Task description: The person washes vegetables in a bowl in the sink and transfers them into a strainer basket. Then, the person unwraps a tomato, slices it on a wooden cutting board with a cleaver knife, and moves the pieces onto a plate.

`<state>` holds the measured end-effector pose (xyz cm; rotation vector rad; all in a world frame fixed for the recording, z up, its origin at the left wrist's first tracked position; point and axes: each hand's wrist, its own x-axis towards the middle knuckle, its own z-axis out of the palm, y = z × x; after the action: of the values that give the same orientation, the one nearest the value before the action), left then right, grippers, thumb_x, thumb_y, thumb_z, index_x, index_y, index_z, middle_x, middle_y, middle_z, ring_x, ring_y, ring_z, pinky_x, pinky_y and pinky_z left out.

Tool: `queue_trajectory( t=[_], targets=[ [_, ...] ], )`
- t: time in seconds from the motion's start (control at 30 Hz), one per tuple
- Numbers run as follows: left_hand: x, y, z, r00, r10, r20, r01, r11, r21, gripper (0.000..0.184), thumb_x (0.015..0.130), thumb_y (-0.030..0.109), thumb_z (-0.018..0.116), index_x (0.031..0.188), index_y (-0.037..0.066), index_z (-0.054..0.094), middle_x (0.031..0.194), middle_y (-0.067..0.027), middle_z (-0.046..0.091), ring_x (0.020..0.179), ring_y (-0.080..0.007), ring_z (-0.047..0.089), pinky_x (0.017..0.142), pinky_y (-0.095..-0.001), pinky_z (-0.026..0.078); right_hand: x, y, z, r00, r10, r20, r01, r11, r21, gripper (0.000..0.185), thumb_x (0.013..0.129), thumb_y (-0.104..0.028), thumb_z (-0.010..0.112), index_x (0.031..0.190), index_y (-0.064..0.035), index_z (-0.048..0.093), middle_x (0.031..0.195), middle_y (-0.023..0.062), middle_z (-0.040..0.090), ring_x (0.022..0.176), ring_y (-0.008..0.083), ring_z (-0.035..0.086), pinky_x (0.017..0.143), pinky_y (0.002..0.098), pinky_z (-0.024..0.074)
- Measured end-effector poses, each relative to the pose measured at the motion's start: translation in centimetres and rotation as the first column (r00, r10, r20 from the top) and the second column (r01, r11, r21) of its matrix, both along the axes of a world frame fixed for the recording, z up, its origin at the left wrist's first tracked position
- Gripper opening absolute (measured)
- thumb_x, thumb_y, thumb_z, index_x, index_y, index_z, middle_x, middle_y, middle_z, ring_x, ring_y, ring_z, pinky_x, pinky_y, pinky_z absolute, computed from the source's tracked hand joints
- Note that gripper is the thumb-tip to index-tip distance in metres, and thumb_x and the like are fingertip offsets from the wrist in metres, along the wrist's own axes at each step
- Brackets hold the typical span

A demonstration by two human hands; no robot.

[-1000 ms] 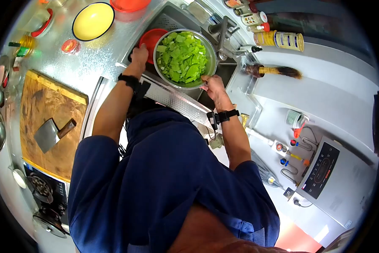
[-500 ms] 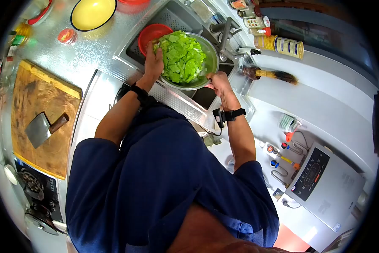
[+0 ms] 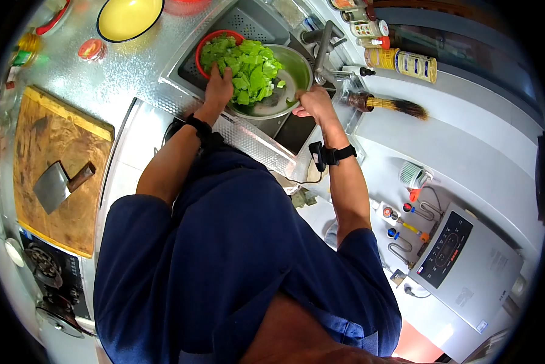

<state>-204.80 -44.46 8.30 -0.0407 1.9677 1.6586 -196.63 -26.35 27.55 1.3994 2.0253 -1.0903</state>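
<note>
Chopped green leaves (image 3: 248,71) are heaped across a metal basin (image 3: 299,71) and a red plastic bowl (image 3: 201,56) in the sink. The basin is tilted towards the red bowl, and its right side shows bare metal with a few leaf bits. My right hand (image 3: 316,104) grips the basin's near right rim. At the near edge of the red bowl, my left hand (image 3: 218,90) rests against the leaves with thumb and fingers apart. Its fingertips are partly hidden, and I cannot tell whether it also touches the bowl.
A grey perforated drainer (image 3: 257,27) lies in the sink below the faucet (image 3: 326,51). To the left are a wooden cutting board (image 3: 60,139) with a cleaver (image 3: 53,187) on it and a yellow enamel basin (image 3: 128,18). Bottles and a brush (image 3: 393,107) line the right ledge.
Leaves have slid left from the metal basin into the red bowl, baring the basin's right side. The basin has tipped and shifted slightly, with my right hand still on its rim.
</note>
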Motion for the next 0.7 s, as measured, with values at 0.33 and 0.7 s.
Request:
queue_trajectory(
  t=[0.33, 0.7],
  targets=[
    [-0.7, 0.9, -4.7, 0.978, 0.051, 0.201, -0.06, 0.997, 0.038, 0.071, 0.097, 0.047, 0.047, 0.145, -0.006, 0.037, 0.134, -0.0334, 0.053, 0.128, -0.0455, 0.05, 0.106, -0.0433, 0.04, -4.8, -1.2, 0.9, 0.807, 0.465, 0.364, -0.573, 0.766, 0.293, 0.057, 0.096, -0.037, 0.036, 0.06, -0.0051, 0.066, 0.054, 0.0073, 0.065, 0.067, 0.0282, 0.069, 0.081, 0.0389, 0.0551],
    [-2.9, 1.6, -2.2, 0.85, -0.089, 0.519, 0.056, 0.995, 0.079, 0.071, 0.089, 0.054, 0.064, 0.129, -0.005, 0.058, 0.124, -0.0247, 0.063, 0.112, -0.0329, 0.064, 0.092, -0.0379, 0.049, -11.6, -5.7, 4.4, 0.706, 0.563, 0.43, -0.706, 0.508, 0.493, 0.054, 0.093, -0.04, 0.039, 0.101, 0.002, 0.073, 0.113, 0.0257, 0.067, 0.11, 0.0394, 0.064, 0.096, 0.0434, 0.0501]
  ],
)
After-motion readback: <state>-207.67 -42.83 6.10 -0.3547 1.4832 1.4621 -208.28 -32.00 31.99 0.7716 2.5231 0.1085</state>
